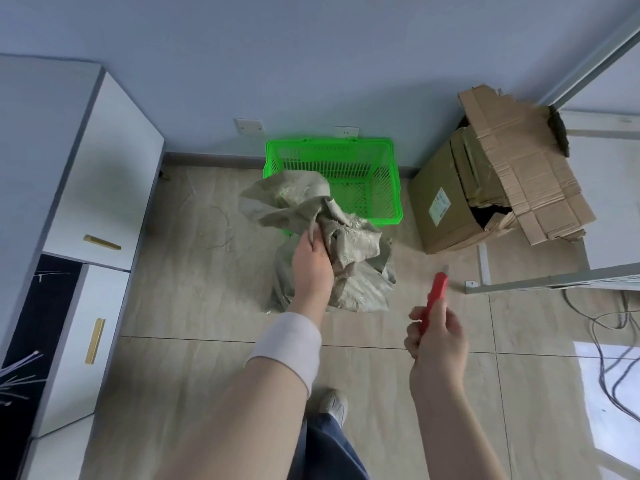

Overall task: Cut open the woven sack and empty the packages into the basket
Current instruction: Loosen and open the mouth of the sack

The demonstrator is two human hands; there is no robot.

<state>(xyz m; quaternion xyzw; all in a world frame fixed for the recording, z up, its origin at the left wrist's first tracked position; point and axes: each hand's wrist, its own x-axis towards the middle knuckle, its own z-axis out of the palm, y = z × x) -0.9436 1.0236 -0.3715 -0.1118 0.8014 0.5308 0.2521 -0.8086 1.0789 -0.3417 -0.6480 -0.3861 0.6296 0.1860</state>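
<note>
A grey-green woven sack (pixel 360 271) stands on the tiled floor, its loose top crumpled and spread toward the basket. My left hand (pixel 311 265) grips the bunched fabric near the sack's top. My right hand (pixel 438 336) holds a red utility knife (pixel 434 296) to the right of the sack, apart from it, its tip pointing up and away. A bright green plastic basket (pixel 391 188) sits behind the sack against the wall; the part of its inside that I can see holds nothing. No packages are visible.
A torn cardboard box (pixel 450 209) stands right of the basket. A white cabinet (pixel 104 174) lines the left side. A metal frame (pixel 519 284) and loose cables (pixel 609 341) lie at the right. My shoe (pixel 334 403) is below.
</note>
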